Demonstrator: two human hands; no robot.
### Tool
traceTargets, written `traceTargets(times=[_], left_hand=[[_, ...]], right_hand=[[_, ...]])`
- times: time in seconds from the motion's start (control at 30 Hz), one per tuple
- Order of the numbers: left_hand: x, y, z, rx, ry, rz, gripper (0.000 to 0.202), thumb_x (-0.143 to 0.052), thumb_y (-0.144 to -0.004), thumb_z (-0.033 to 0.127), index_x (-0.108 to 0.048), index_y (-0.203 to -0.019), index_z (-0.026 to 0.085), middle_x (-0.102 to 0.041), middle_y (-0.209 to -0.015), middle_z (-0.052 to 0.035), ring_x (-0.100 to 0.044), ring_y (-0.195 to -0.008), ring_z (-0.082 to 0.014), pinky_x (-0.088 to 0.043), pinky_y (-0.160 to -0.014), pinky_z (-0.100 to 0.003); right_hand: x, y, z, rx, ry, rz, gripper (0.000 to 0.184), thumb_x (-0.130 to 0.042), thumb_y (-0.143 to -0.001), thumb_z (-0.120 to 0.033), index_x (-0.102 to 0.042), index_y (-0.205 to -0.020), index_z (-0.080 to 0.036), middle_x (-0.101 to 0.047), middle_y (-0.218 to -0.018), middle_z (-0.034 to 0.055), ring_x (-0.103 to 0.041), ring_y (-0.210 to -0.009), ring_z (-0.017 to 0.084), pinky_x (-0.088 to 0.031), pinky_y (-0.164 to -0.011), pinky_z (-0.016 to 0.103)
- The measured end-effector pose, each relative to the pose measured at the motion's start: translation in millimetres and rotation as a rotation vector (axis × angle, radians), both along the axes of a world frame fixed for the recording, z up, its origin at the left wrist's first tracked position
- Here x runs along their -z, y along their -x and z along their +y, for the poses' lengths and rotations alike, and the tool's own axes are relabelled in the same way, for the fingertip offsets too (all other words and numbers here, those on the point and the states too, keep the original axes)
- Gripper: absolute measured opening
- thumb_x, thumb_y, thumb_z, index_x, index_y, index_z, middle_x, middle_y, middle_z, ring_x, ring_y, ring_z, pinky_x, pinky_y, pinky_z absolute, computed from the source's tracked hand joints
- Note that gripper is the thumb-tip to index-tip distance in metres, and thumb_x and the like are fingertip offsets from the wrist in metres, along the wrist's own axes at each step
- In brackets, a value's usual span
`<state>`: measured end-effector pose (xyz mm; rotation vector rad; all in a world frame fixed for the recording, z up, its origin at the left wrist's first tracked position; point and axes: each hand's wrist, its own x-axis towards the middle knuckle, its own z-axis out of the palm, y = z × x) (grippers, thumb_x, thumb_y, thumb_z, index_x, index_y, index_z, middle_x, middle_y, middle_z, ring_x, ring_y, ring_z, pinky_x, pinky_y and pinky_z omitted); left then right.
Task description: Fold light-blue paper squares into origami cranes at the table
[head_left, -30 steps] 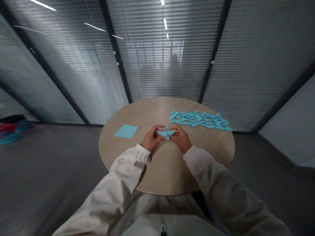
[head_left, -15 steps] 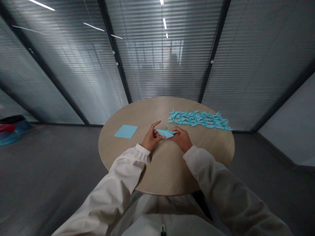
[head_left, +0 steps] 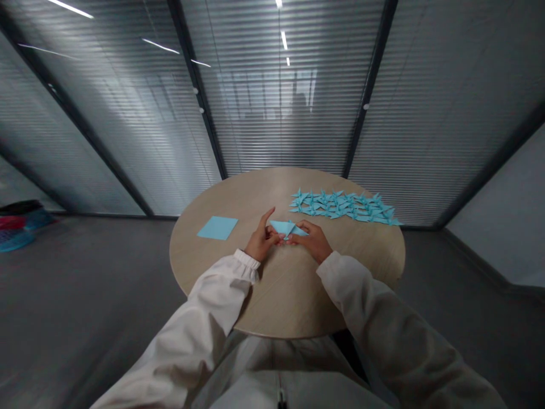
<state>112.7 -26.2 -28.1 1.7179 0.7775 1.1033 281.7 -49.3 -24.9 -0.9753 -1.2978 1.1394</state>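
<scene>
Between my two hands is a light-blue origami crane (head_left: 288, 226), its flat wings spread to left and right. My left hand (head_left: 260, 240) pinches its left side near the lower edge, with the index finger raised. On the other side my right hand (head_left: 314, 238) grips the right wing, thumb at the lower middle of the paper. The fingertips of both hands nearly meet there and hide part of the folds. To the left lies a flat square of blue paper (head_left: 217, 228). Rows of several finished paper cranes (head_left: 340, 204) lie at the back right.
All the paper is on or above a round wooden table (head_left: 289, 295). Behind it stands a glass wall with blinds (head_left: 281, 136). Bins with blue and red parts (head_left: 21, 221) are on the floor at far left.
The crane has turned in my fingers: the narrow point that stuck up is now down toward me. My right thumb has moved left to its lower middle, close to the left fingertips.
</scene>
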Motion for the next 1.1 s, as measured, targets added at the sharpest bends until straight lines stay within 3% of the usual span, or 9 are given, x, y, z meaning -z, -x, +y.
traceTargets(times=[0.17,0.43,0.67,0.77,0.83,0.9,1.0,1.1], left_hand=[[-3.2,0.4,-6.0,-0.021,-0.066,0.158,0.078,-0.057,-0.079,0.026,-0.011,-0.141,0.021,-0.056,-0.061,0.0042,-0.057,-0.058,-0.0099,-0.046,-0.061,-0.022],[-5.8,0.6,-7.3,0.019,-0.093,0.161,0.074,-0.052,-0.082,0.031,-0.01,-0.142,0.016,-0.057,-0.064,0.0017,-0.054,-0.057,-0.0108,-0.046,-0.062,-0.024],[-1.3,3.2,-4.3,0.082,-0.061,0.183,0.08,-0.055,-0.079,0.028,-0.006,-0.142,0.02,-0.054,-0.064,0.0039,-0.054,-0.057,-0.0089,-0.044,-0.058,-0.02],[-3.4,3.5,-5.6,0.045,-0.086,0.255,0.084,-0.058,-0.077,0.028,-0.006,-0.142,0.02,-0.053,-0.061,0.0057,-0.055,-0.056,-0.0092,-0.043,-0.057,-0.02],[-5.4,3.9,-6.6,-0.002,-0.131,0.327,0.084,-0.06,-0.075,0.029,-0.01,-0.141,0.021,-0.052,-0.059,0.007,-0.053,-0.054,-0.0087,-0.042,-0.056,-0.019],[-6.7,4.4,-6.9,-0.061,-0.175,0.387,0.082,-0.061,-0.074,0.029,-0.013,-0.141,0.022,-0.051,-0.058,0.0077,-0.052,-0.053,-0.0084,-0.041,-0.055,-0.018],[-6.3,4.9,-5.6,-0.144,-0.2,0.396,0.084,-0.063,-0.072,0.029,-0.015,-0.14,0.022,-0.052,-0.061,0.0066,-0.053,-0.055,-0.0089,-0.042,-0.057,-0.02],[-4.2,4.5,-3.0,-0.156,-0.168,0.288,0.091,-0.068,-0.068,0.028,-0.013,-0.14,0.026,-0.058,-0.082,0.0011,-0.055,-0.058,-0.0074,-0.044,-0.059,-0.02]], right_hand=[[0.6,-0.7,1.2,0.0,0.036,0.046,0.026,-0.072,-0.056,-0.031,-0.054,-0.07,-0.017,-0.066,-0.063,-0.0003,-0.062,-0.056,0.015,-0.05,-0.057,0.027],[-1.2,-1.7,0.5,-0.044,0.073,0.044,0.029,-0.074,-0.055,-0.033,-0.055,-0.069,-0.017,-0.065,-0.059,-0.0007,-0.062,-0.054,0.015,-0.05,-0.054,0.026],[2.1,-4.6,4.2,-0.125,0.084,-0.003,0.022,-0.071,-0.059,-0.029,-0.062,-0.075,-0.016,-0.066,-0.061,0.0002,-0.062,-0.054,0.014,-0.052,-0.054,0.025],[3.1,-6.1,6.3,-0.155,0.128,0.016,0.024,-0.065,-0.068,-0.037,-0.063,-0.074,-0.014,-0.066,-0.061,0.0028,-0.063,-0.054,0.015,-0.052,-0.054,0.026],[2.2,-7.0,5.7,-0.172,0.145,0.02,0.035,-0.055,-0.076,-0.047,-0.063,-0.076,-0.013,-0.066,-0.063,0.0056,-0.063,-0.055,0.015,-0.052,-0.054,0.026],[0.8,-7.9,4.2,-0.192,0.123,-0.018,0.043,-0.049,-0.078,-0.053,-0.063,-0.08,-0.012,-0.066,-0.068,0.0072,-0.063,-0.058,0.015,-0.051,-0.054,0.026],[0.6,-8.8,2.3,-0.177,0.007,-0.163,0.035,-0.057,-0.074,-0.049,-0.064,-0.08,-0.014,-0.067,-0.072,0.005,-0.062,-0.064,0.014,-0.049,-0.057,0.024],[3.9,-9.1,2.3,-0.09,-0.123,-0.329,0.028,-0.059,-0.073,-0.042,-0.065,-0.079,-0.016,-0.066,-0.071,0.0019,-0.059,-0.064,0.013,-0.047,-0.062,0.023]])
